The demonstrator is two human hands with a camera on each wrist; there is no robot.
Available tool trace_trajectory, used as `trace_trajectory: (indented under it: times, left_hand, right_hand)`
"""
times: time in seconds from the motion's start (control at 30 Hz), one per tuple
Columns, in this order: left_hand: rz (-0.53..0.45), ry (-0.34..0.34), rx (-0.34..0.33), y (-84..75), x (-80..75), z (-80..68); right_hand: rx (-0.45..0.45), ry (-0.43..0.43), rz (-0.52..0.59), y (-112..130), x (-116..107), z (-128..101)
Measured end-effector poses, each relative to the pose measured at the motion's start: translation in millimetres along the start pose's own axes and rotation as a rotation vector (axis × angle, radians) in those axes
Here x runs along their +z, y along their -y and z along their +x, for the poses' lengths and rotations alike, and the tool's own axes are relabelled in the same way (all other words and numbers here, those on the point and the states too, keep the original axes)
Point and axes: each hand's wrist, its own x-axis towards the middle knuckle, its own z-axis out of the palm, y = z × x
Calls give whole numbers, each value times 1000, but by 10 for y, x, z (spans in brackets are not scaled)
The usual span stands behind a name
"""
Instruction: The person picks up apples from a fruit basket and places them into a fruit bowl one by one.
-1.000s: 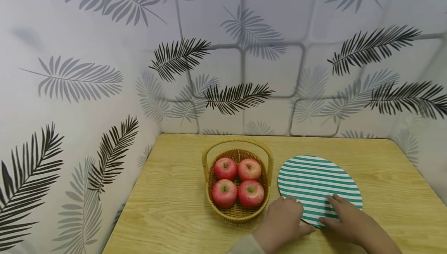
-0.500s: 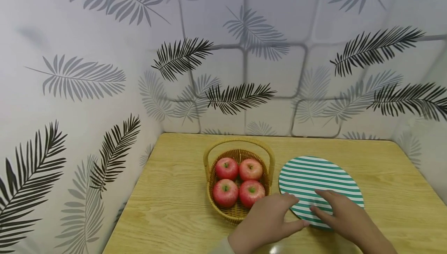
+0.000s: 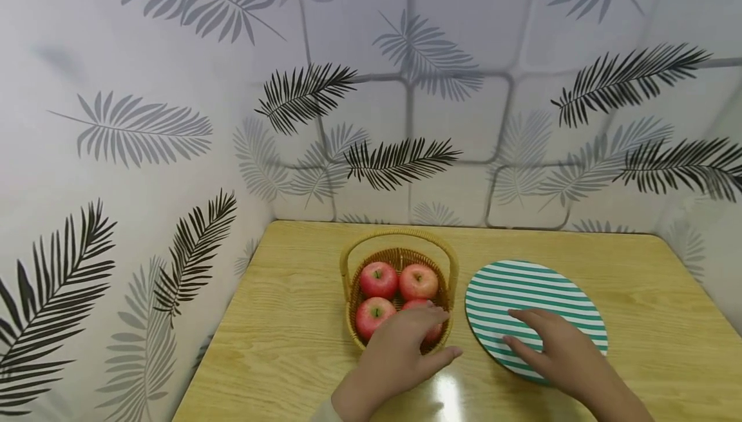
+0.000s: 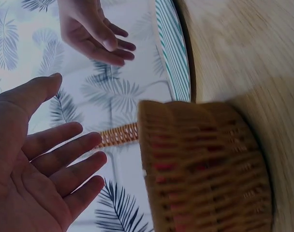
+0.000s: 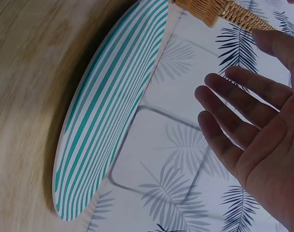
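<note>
A round placemat with green and white stripes [image 3: 522,293] lies flat on the table. Left of it stands a wicker basket [image 3: 400,254] with an arched handle, holding several red apples [image 3: 378,279]. My left hand [image 3: 400,354] hovers over the front right of the basket, fingers spread and holding nothing; it partly hides the front apples. In the left wrist view its palm shows bare beside the basket wall [image 4: 205,164]. My right hand [image 3: 559,351] is above the placemat's front part, thumb and fingers apart. The right wrist view shows that palm bare too, raised off the striped surface [image 5: 108,111].
The wooden table [image 3: 284,319] carries the basket and placemat. Walls with a leaf pattern [image 3: 440,106] stand behind the table and along its left and right sides.
My left hand has left the placemat's edge and moved left over the basket front. My right hand has lifted from the placemat and shifted slightly left. Basket and placemat stay put.
</note>
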Motion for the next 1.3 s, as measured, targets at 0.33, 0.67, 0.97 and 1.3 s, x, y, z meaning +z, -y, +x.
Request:
trace_trajectory:
  times: [0.33, 0.67, 0.97, 1.3]
  left_hand:
    - [-76, -7, -138, 323, -240, -220]
    - [-26, 9, -281, 565, -408, -483]
    - [-14, 79, -302, 651, -426, -611]
    - [13, 123, -360, 724, -397, -685]
  right_hand:
    - [-22, 0, 24, 106, 16, 60]
    - [-94, -35, 23, 176, 37, 110]
    - [-134, -42, 48, 282, 75, 165]
    - [-204, -48, 102, 395, 140, 241]
